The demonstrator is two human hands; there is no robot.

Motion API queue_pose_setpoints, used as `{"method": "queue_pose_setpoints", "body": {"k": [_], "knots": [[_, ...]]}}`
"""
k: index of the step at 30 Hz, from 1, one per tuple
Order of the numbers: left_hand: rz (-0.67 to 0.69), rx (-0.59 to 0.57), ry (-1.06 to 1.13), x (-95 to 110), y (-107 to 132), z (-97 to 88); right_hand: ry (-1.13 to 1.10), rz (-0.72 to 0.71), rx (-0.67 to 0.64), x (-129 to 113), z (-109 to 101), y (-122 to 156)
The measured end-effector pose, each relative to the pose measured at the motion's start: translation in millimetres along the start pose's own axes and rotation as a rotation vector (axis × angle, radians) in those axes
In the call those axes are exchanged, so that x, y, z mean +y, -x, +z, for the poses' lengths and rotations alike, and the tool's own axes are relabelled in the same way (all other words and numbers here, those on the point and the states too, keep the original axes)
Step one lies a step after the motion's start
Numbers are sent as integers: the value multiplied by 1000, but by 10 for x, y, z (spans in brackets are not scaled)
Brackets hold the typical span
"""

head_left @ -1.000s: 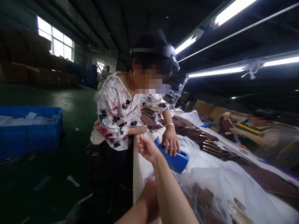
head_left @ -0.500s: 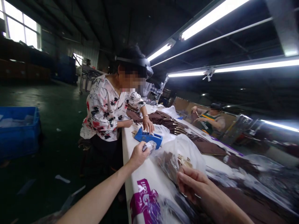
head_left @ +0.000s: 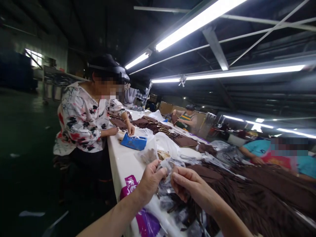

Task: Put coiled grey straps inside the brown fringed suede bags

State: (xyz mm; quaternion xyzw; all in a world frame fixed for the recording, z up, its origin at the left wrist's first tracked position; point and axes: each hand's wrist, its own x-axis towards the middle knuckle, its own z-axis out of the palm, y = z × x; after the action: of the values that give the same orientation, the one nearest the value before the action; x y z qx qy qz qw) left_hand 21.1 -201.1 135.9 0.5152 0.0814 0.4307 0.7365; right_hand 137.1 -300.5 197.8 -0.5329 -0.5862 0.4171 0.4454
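My left hand (head_left: 151,179) is closed on a crumpled piece of clear plastic (head_left: 168,164), in front of my chest over the table. Close beside it, my right hand (head_left: 191,186) is pinched at the plastic's right edge; whatever its fingertips hold is too small to make out. Just beyond the hands lies a thin white plastic bag (head_left: 170,142) with gold-coloured pieces inside. A blue tape dispenser (head_left: 134,142) stands farther off, under a co-worker's hand. Dark brown fringed pieces (head_left: 237,194) spread to the right of my hands.
The white table (head_left: 118,164) runs away from me, with a purple-and-white package (head_left: 145,219) at its near edge. A co-worker in a floral shirt (head_left: 79,121) stands at the left side. Other people work across the table. Scraps lie on the dark floor (head_left: 32,214).
My left hand has drawn back from beside the tape dispenser with the clear plastic and now meets my right hand. The right hand has left the bag's edge. The view has swung right.
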Motion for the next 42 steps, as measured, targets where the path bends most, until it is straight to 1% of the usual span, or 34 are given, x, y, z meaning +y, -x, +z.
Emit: {"method": "queue_pose_setpoints", "body": {"k": [5, 10, 14, 20, 24, 29, 31, 33, 35, 37, 40, 42], "knots": [[14, -24, -138, -89, 90, 153, 58, 43, 120, 101, -51, 184], [17, -44, -193, -172, 108, 258, 59, 65, 183, 119, -70, 338], [2, -60, -195, -201, 129, 335, 62, 75, 246, 172, -99, 395], [-1, -63, -185, -261, 156, 401, 52, 64, 321, 263, -115, 445], [-17, -79, -168, -273, 185, 443, 49, 116, 369, 279, -108, 471], [-55, -105, -92, -290, 211, 478, 27, 181, 401, 352, -118, 478], [-54, -84, -109, -322, 204, 485, 6, 216, 402, 398, -121, 491], [-48, -38, -157, -361, 194, 491, -19, 233, 402, 444, -123, 515], [-50, -1, -176, -398, 187, 494, -48, 228, 401, 481, -123, 547], [-53, 7, -165, -427, 187, 495, -80, 206, 397, 511, -117, 579], [-64, -3, -149, -450, 194, 497, -123, 158, 409, 551, -91, 608], [-82, -31, -151, -440, 209, 505, -144, 126, 444, 586, -68, 606]]}}
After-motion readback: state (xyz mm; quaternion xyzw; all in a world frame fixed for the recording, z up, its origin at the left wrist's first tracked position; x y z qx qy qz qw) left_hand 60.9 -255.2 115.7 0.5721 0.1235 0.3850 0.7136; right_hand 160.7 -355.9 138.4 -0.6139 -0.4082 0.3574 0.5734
